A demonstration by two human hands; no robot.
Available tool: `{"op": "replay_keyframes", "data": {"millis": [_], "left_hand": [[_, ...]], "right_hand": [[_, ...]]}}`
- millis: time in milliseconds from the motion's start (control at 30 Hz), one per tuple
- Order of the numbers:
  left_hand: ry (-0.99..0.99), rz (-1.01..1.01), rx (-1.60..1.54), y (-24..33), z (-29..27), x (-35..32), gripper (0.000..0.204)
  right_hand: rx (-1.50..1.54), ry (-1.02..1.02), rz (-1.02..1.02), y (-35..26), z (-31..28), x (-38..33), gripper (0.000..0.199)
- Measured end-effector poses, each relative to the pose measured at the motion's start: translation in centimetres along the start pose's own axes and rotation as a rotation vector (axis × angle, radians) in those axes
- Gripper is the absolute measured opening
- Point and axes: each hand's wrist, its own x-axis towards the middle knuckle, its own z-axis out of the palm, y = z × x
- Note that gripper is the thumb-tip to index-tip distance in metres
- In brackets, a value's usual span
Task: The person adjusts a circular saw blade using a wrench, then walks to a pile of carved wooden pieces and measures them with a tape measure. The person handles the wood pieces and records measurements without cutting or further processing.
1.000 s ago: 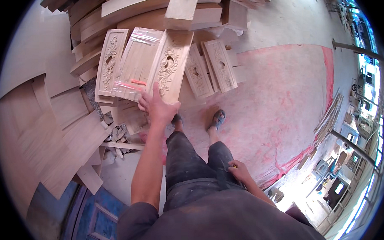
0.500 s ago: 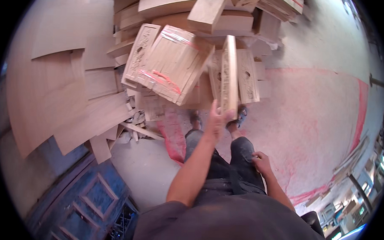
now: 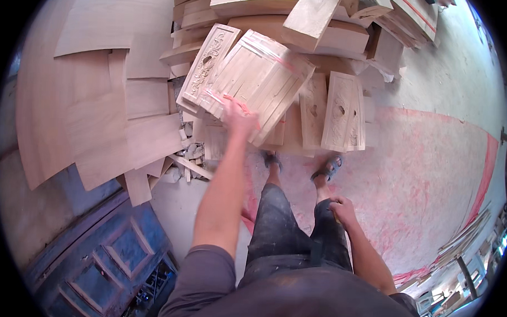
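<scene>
My left hand (image 3: 239,122), smeared by motion, reaches over the front edge of a bundle of pale wooden boards (image 3: 258,69). Its fingers are at the red strap (image 3: 238,105) around the bundle, and whether they grip it is not clear. Beside the bundle's left edge lies a carved wooden panel (image 3: 209,62) with a dark hole in its middle. To the right, a carved panel (image 3: 340,111) lies among similar panels. My right hand (image 3: 344,212) is by my right thigh with curled fingers; a bit of something yellowish shows under them, too small to name.
Wide plywood sheets (image 3: 99,108) lie overlapping at the left. Stacked timber blocks (image 3: 311,21) rise at the far side. Wood scraps (image 3: 192,162) litter the floor near the sheets. A blue panelled piece (image 3: 110,259) stands at lower left. Red-stained concrete floor (image 3: 426,170) stretches right.
The carved panel that my left hand held upright now lies with the others on the right, released. My left hand has moved left to the strapped bundle. My right hand stays by my thigh.
</scene>
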Motion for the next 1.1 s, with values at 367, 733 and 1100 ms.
{"op": "replay_keyframes", "data": {"millis": [367,733,1100], "left_hand": [[-0.17,0.061,0.011,-7.1,-5.6,16.2,0.079],[0.077,-0.199,0.165,-6.4,-2.4,5.0,0.081],[0.348,-0.268,0.157,-1.8,2.1,-7.6,0.077]], "right_hand": [[0.416,0.02,0.0,-15.8,20.4,12.1,0.066],[-0.044,0.084,-0.009,-18.7,18.2,10.6,0.051],[-0.217,0.098,-0.113,-13.3,9.9,14.6,0.048]]}}
